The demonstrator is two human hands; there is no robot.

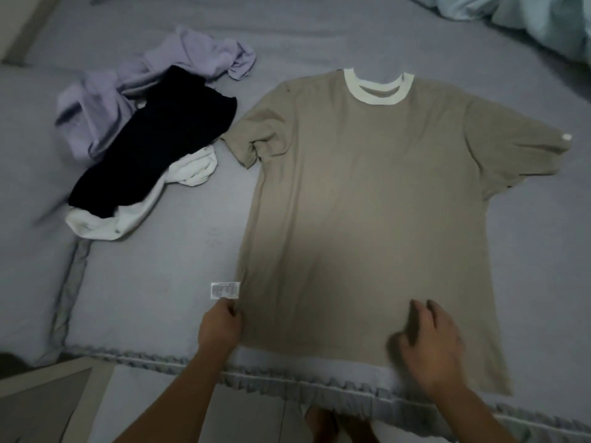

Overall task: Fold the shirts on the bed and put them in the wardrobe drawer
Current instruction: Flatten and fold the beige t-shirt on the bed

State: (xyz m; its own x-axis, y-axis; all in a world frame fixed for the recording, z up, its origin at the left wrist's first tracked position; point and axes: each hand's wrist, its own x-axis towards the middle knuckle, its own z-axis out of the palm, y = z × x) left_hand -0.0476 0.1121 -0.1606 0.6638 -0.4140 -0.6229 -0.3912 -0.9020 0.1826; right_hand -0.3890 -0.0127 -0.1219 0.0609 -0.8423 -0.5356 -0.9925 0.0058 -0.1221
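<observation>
Beige tee (367,203) flat, left hand (220,327) pinching hem

A beige cotton T-shirt with a cream collar (367,203) lies flat near the grey bed's (144,282) front edge. The left hand (220,326) pinches its side seam; the right hand (428,343) presses the hem, fingers spread.

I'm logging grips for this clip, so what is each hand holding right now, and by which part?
The left hand pinches the tan shirt at its lower left side edge, just below the care label. The right hand holds nothing; it rests on the shirt near the hem.
</observation>
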